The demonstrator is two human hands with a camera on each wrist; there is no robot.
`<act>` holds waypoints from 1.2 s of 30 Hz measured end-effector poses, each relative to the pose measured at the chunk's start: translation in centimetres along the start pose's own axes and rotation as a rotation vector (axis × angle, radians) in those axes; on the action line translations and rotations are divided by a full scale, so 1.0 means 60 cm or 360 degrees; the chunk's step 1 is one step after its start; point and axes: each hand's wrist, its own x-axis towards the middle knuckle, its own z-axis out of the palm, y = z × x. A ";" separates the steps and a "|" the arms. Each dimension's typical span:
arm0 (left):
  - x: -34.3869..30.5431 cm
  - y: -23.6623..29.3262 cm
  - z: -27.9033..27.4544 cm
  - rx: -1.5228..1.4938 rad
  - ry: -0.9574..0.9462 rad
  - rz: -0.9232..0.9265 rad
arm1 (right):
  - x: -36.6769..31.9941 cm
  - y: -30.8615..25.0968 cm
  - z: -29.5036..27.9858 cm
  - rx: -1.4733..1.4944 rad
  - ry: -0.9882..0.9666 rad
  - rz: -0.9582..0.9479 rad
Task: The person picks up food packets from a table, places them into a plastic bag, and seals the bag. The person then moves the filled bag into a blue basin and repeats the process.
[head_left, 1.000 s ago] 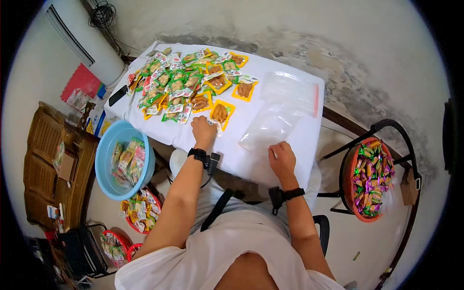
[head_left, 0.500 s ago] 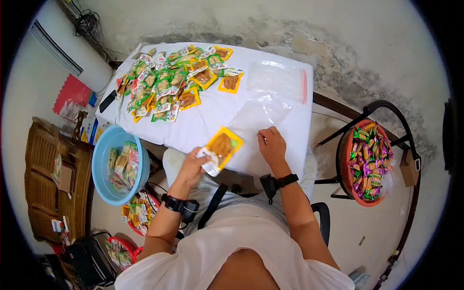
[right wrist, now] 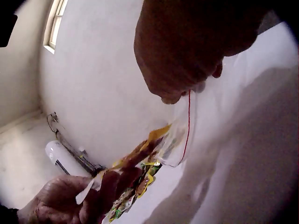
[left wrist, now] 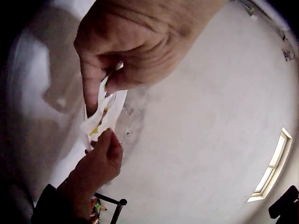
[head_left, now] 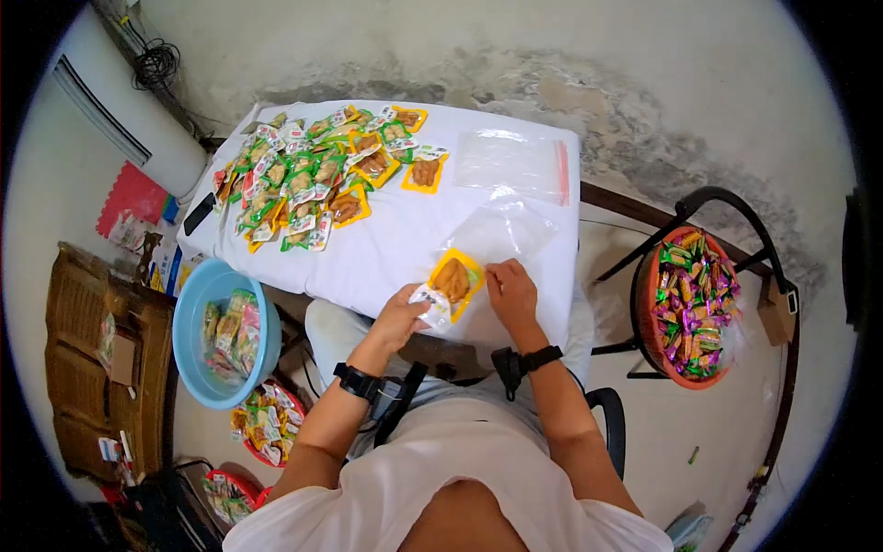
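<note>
In the head view my left hand (head_left: 397, 318) pinches a yellow-edged snack packet (head_left: 454, 279) by its white end. Brown pieces show through the packet's clear window, and its far end overlaps the near edge of a clear zip bag (head_left: 504, 226) on the table. My right hand (head_left: 513, 294) pinches that bag at its mouth; the right wrist view shows the bag's red zip line (right wrist: 188, 126) running down from the fingertips. Further back lies a heap of green, white and yellow snack packets (head_left: 299, 175).
Several flat clear bags (head_left: 510, 164) lie at the back right of the white-covered table (head_left: 386, 248). A phone (head_left: 199, 213) rests by its left edge. Left of the table stands a blue basin (head_left: 189, 359) with packed bags; to the right, an orange basket (head_left: 655, 354) of wrapped sweets sits on a chair.
My left hand has picked the yellow-edged packet off the table near the heap and carried it right, up to the zip bag. My right hand has stayed by the bag's near edge.
</note>
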 end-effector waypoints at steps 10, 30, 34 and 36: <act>-0.006 0.002 0.017 0.0157 -0.0159 -0.0139 | 0.000 0.012 -0.001 0.0070 0.0021 0.0023; 0.145 -0.046 0.100 -0.0539 -0.0305 0.0249 | 0.003 -0.048 -0.038 0.0334 -0.0268 -0.0375; 0.221 -0.056 0.107 -0.0216 -0.0412 0.0445 | -0.001 -0.038 -0.020 0.0337 -0.0255 -0.0420; 0.234 -0.041 0.119 -0.0135 -0.0383 0.0343 | -0.005 -0.033 -0.020 0.0329 -0.0267 -0.0391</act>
